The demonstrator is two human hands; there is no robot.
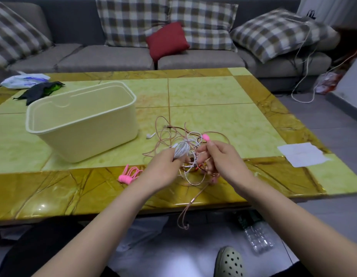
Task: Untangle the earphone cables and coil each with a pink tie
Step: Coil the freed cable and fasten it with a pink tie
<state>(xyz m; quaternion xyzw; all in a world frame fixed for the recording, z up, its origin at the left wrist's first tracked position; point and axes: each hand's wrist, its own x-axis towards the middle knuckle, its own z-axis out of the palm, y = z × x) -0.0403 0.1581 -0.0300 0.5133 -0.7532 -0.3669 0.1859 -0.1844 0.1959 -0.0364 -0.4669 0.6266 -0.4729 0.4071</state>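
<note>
White cable coil (181, 151) is gripped by the fingers of the left hand (165, 168); a pink tie (205, 137) is pinched by the right hand (225, 160). Tying seems underway; next, the tie must be wrapped round the coil.

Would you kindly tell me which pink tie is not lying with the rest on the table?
The single pink tie at the fingertips of the right hand, up amid the cables; the other ties lie bunched on the table beside the left hand.
</note>
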